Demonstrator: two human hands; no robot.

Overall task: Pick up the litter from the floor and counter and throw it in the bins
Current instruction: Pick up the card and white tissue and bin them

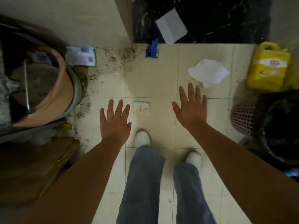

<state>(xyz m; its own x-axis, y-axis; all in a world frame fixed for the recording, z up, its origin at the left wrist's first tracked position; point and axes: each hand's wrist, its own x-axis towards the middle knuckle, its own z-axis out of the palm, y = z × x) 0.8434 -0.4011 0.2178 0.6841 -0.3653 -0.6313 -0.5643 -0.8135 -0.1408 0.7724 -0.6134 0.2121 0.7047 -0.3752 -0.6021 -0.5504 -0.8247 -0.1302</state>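
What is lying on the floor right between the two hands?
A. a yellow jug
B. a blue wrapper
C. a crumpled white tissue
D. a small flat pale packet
D: the small flat pale packet lies on the tiles between the open left hand and the open right hand, while the crumpled white tissue lies farther off, past the right hand's fingers.

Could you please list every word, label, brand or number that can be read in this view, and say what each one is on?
None can be read for certain.
Yellow jug: a red and white label with large characters, too blurred to read.
Blue and white packet by the wall: printed squares like QR codes, text too small.
Small card on the floor: faint print, unreadable.
Blue wrapper: no legible text.
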